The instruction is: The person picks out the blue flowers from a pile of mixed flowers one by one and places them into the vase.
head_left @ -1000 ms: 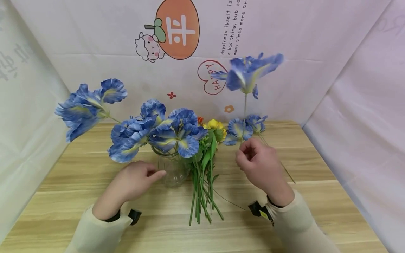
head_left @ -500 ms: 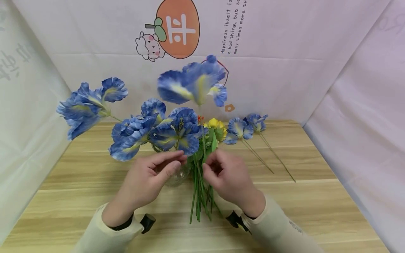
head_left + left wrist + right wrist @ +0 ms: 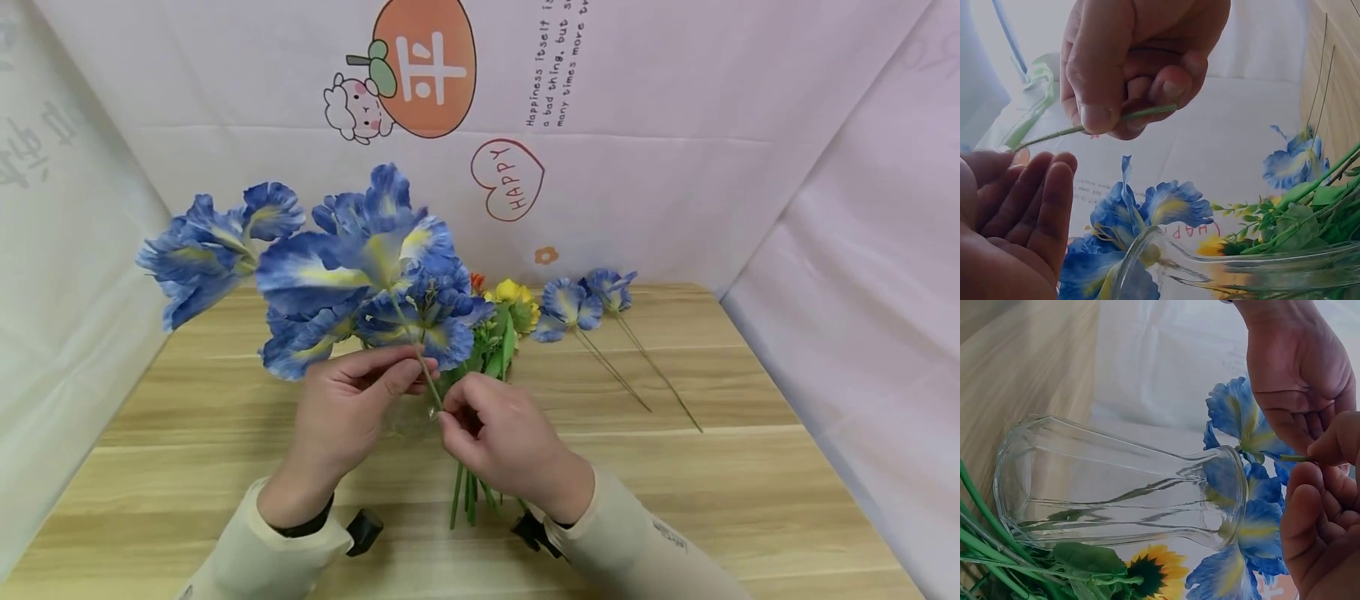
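A blue iris (image 3: 360, 250) with a yellow-streaked throat is held up and tilted left above the glass vase (image 3: 1110, 481). My left hand (image 3: 333, 412) pinches its stem (image 3: 1060, 133) between thumb and fingers partway down. Close to the cut end, my right hand (image 3: 517, 442) grips the same stem between thumb and curled fingers. Other blue irises (image 3: 307, 342) stand in the vase, and one large bloom (image 3: 206, 254) leans out to the left. In the head view the hands and flowers hide most of the vase.
A bundle of green stems (image 3: 465, 492) lies beside the vase, with a yellow sunflower (image 3: 1157, 572) and an orange bloom (image 3: 477, 284) in it. Two blue irises (image 3: 572, 304) (image 3: 609, 290) lie at the table's back right. White printed cloth (image 3: 637, 192) encloses the wooden table (image 3: 720, 500).
My right hand has carried the iris leftward from the right side to over the vase. My left hand has risen and now pinches its stem too.
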